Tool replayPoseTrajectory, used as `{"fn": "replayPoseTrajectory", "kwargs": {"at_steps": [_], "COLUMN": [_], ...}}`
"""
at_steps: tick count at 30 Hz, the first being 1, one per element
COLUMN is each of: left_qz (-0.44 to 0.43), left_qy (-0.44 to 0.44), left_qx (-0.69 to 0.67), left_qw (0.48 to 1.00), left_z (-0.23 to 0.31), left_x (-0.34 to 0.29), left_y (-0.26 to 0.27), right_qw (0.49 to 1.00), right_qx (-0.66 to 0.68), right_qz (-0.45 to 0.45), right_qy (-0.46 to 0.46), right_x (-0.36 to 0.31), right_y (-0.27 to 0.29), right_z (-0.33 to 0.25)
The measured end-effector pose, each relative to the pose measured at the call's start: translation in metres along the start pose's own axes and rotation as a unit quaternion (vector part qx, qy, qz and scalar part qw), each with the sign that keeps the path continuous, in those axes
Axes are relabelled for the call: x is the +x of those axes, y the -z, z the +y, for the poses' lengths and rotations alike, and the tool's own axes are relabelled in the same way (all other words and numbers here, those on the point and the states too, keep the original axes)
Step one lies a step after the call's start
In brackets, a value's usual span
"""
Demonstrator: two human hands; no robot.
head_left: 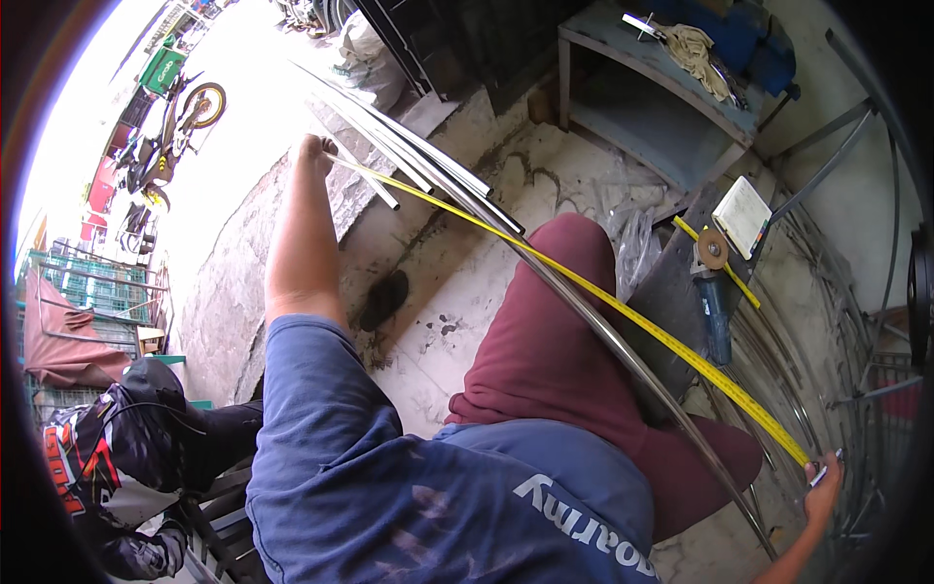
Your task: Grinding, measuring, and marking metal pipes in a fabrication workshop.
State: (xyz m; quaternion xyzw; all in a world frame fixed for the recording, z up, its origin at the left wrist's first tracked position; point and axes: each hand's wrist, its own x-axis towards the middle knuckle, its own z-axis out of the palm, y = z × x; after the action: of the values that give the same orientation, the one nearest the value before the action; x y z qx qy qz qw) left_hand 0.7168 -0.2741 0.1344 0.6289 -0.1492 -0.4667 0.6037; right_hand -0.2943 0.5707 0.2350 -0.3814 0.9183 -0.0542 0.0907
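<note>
A yellow tape measure [637,313] is pulled out in a long line across my lap. Its far end reaches my left hand [316,148], closed around it at the end of my outstretched arm. At the lower right my right hand [823,489] grips the other end, with a small whitish object [818,477] at its fingers that I cannot make out. Beneath the tape a shiny metal tube [623,352] slants over my thigh. Several pale tubes [389,146] lie close to my left hand, pointing away toward the bright doorway.
An angle grinder [715,316] with a brown disc lies on a dark plate at the right, beside a white box [742,216]. A metal workbench [632,58] stands behind, cloth on top. Metal rods [778,350] cover the right-hand floor. Someone in black [146,419] is at left; motorcycles [161,146] are outside.
</note>
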Motion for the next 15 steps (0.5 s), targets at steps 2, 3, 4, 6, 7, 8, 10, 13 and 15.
{"fn": "replayPoseTrajectory", "kwargs": {"at_steps": [2, 3, 4, 6, 7, 8, 10, 13, 15], "left_qz": [-0.005, -0.001, 0.004, 0.006, 0.004, -0.008, -0.021, -0.022, -0.021], "left_qy": [-0.033, -0.040, -0.046, -0.045, -0.037, -0.028, -0.025, -0.074, -0.104], "left_qx": [-0.002, 0.024, 0.049, 0.076, 0.077, 0.077, 0.110, 0.138, 0.121], "left_qw": [0.999, 0.999, 0.998, 0.996, 0.996, 0.997, 0.993, 0.987, 0.987], "left_z": [-0.006, -0.006, -0.005, 0.000, 0.002, 0.004, 0.010, 0.013, 0.013], "left_x": [0.004, 0.003, -0.002, -0.011, -0.016, -0.021, -0.031, -0.044, -0.055], "left_y": [0.013, 0.017, 0.023, 0.024, 0.022, 0.020, 0.013, -0.004, -0.019], "right_qw": [0.999, 1.000, 0.999, 0.998, 0.999, 0.998, 0.999, 0.999, 0.996], "right_qx": [0.015, 0.017, 0.042, 0.029, 0.022, 0.019, 0.017, 0.002, -0.019], "right_qz": [-0.001, -0.010, -0.006, 0.001, 0.000, 0.002, 0.006, -0.014, -0.050], "right_qy": [0.047, 0.016, 0.007, 0.050, 0.030, 0.054, 0.036, 0.049, 0.067], "right_x": [0.007, 0.009, 0.010, 0.011, 0.010, 0.010, 0.010, 0.006, 0.000], "right_y": [0.005, 0.005, 0.005, 0.007, 0.007, 0.007, 0.007, 0.003, -0.001], "right_z": [0.045, 0.060, 0.070, 0.080, 0.081, 0.080, 0.075, 0.056, 0.029]}}
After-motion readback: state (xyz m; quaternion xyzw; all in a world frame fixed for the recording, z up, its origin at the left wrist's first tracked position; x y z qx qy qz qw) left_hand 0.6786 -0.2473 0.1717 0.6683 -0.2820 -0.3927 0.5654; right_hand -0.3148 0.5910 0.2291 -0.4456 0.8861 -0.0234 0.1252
